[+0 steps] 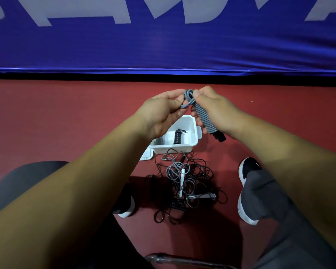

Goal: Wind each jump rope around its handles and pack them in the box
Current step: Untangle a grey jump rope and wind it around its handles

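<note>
A grey jump rope (203,117) is coiled tightly round its black-ended handles, held up above the floor. My right hand (215,107) grips the wound bundle. My left hand (163,111) pinches the loose grey end at the top of the bundle. Below them a white box (190,141) stands on the red floor with a wound black jump rope (177,136) lying inside. Nearer to me lies a tangled pile of ropes (184,185), black and grey, with a white handle (182,181) in it.
The box's white lid (146,156) lies at its left corner. My two shoes (246,191) stand on either side of the pile. A blue banner (163,45) closes off the far side of the floor. A chair's metal bar (182,259) shows at the bottom edge.
</note>
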A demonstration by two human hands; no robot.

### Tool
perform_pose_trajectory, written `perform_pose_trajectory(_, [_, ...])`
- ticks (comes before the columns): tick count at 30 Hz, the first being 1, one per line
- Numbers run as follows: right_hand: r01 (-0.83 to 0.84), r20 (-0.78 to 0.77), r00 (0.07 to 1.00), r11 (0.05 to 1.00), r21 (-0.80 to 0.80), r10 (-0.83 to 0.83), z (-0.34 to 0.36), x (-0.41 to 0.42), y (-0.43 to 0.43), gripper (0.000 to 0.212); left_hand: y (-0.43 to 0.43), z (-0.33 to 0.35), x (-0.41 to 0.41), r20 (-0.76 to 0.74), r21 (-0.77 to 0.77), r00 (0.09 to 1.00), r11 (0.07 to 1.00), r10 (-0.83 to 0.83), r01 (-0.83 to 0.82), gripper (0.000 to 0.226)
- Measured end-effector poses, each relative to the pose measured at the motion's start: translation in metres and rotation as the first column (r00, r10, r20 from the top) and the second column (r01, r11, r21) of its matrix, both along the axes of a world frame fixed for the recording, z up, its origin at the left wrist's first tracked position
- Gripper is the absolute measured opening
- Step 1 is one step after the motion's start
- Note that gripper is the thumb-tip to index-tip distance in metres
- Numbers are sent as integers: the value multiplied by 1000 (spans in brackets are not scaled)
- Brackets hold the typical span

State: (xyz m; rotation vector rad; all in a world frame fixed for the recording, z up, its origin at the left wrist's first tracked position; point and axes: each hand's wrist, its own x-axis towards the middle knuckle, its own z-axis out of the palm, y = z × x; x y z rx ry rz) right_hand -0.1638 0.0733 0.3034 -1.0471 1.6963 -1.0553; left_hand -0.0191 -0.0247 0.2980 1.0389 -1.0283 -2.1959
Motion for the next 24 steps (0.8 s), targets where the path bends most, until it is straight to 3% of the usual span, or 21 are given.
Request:
perform_pose_trajectory(6, [-23, -108, 994, 999, -30, 19, 5, 7, 0, 29, 8, 4, -4, -118, 184, 992, 983, 46, -24, 24])
perform_pose_trajectory(13, [2, -215, 977, 1000, -10, -4, 7, 5, -1, 30, 6, 4, -1, 87, -118, 995, 992, 47, -36, 16])
perform_pose_trajectory(18, [22, -246, 969, 1000, 15, -17, 7, 2, -1, 30, 5, 3, -3, 75, -228, 997, 974, 32, -14, 25])
perform_pose_trajectory(24, [54, -270, 961, 999, 1, -52, 4, 4, -3, 32, 5, -1, -6, 88, -337, 994, 941, 71, -37, 15])
